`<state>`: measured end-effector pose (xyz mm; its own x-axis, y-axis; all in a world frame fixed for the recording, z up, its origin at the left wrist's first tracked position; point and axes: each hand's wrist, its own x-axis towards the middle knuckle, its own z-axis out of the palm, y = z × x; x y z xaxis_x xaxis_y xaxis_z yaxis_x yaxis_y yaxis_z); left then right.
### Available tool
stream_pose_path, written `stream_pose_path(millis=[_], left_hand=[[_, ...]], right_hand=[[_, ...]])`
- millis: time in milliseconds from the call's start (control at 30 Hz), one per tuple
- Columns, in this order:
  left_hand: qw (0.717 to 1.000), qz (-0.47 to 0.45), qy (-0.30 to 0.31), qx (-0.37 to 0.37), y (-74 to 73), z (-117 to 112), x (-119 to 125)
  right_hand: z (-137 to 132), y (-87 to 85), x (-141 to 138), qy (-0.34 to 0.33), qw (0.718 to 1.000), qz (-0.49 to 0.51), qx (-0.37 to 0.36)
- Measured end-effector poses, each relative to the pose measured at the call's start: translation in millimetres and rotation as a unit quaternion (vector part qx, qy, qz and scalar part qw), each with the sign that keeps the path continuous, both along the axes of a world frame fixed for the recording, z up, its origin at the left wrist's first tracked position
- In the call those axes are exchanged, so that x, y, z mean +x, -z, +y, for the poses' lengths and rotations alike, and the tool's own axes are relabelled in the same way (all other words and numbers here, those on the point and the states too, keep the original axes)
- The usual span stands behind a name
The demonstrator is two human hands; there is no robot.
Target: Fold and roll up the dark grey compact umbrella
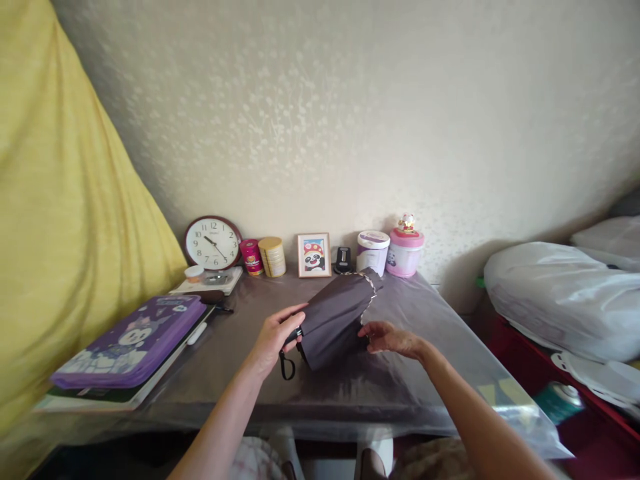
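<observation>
A dark grey folding umbrella [335,313] with a patterned trim edge lies slantwise above the table, its canopy loosely folded. My left hand [280,333] is closed around its black handle at the lower left, and a black wrist strap [287,367] dangles below. At the canopy's right edge, my right hand [387,338] pinches the fabric near the trim between thumb and fingers. The canopy hides most of the umbrella's ribs and shaft.
Along the wall stand a round clock [213,244], a pink can [251,257], a yellow canister [273,257], a panda picture frame [314,255] and two lidded tubs [373,253]. A purple case [133,340] lies at left. White bags [560,293] sit beyond the table's right edge.
</observation>
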<state>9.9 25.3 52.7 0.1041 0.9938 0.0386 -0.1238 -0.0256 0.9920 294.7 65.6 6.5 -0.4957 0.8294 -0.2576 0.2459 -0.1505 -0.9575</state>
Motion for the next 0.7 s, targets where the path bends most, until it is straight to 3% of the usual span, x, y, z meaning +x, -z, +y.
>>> stream_pose_path(millis=[167, 300, 500, 700], left_hand=[[0.999, -0.026, -0.021, -0.028, 4.8, 4.6, -3.2], [0.998, -0.033, -0.026, -0.048, 8.5, 6.2, -5.9], [0.997, -0.026, -0.014, -0.073, 15.1, 6.8, -9.7], [0.995, -0.02, 0.015, -0.095, 23.0, 7.9, -10.4]], right_hand=[[-0.6, -15.5, 0.8, -0.016, 0.992, -0.02, 0.12], [2.3, -21.5, -1.5, 0.028, 0.983, -0.018, 0.18], [0.8, -34.9, -2.9, 0.066, 0.981, 0.037, 0.176], [1.9, -41.8, -2.9, 0.108, 0.958, 0.02, 0.265]])
